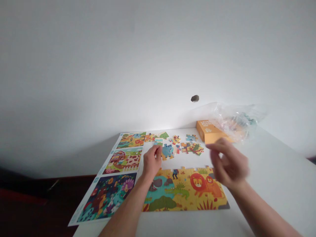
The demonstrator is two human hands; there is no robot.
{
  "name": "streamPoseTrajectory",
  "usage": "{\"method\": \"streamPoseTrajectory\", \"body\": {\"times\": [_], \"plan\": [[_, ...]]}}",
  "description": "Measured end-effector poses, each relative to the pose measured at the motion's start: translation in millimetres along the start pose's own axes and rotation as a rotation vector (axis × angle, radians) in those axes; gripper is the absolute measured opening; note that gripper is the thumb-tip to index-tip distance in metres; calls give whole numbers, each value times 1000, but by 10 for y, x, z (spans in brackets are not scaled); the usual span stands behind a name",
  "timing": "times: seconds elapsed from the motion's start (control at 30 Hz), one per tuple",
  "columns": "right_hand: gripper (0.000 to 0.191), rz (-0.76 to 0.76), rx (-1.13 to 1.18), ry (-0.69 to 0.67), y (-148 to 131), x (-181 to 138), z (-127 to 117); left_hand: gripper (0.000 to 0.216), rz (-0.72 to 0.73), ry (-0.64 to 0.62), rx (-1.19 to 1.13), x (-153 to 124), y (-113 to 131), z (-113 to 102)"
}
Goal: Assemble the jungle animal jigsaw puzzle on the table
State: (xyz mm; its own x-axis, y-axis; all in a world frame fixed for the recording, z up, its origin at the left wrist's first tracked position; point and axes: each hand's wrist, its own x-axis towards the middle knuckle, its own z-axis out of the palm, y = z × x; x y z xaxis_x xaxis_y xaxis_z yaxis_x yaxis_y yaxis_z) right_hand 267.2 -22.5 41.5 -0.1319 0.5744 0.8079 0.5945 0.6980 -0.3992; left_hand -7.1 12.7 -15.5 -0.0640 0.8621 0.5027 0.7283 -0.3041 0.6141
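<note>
My left hand [152,160] is closed in a pinch at the left edge of a puzzle piece [168,150] with a blue animal on it. My fingers partly cover that edge. My right hand [230,163] hovers over the right end of the joined jigsaw puzzle [182,189], its fingers curled and blurred; whether it holds anything is hidden. The joined part shows lions, a crocodile and a hippo in blue water, with tabs along its top edge. Loose pieces lie behind it, among them a blue one [191,138] and a green and brown one [197,149].
At the left, a picture sheet [106,171] with three printed scenes lies along the table edge. An orange puzzle box [209,131] stands at the back right, partly under a clear plastic bag [238,121]. Behind the table [269,184] rises a white wall [158,65] with a small hole [195,98].
</note>
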Motion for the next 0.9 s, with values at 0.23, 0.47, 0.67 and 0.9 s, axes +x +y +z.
{"method": "streamPoseTrajectory", "body": {"times": [0.23,0.47,0.67,0.9], "plan": [[26,46,49,-407,332,-135,392,26,124,-117,54,0,47,16],[22,126,-55,-355,448,-214,488,28,85,-116,89,9,-29,25],[20,257,-298,-117,656,-232,418,21,-212,-19,241,52,-125,26],[20,226,-300,86,548,-147,288,20,-296,-69,244,61,-112,31]]}}
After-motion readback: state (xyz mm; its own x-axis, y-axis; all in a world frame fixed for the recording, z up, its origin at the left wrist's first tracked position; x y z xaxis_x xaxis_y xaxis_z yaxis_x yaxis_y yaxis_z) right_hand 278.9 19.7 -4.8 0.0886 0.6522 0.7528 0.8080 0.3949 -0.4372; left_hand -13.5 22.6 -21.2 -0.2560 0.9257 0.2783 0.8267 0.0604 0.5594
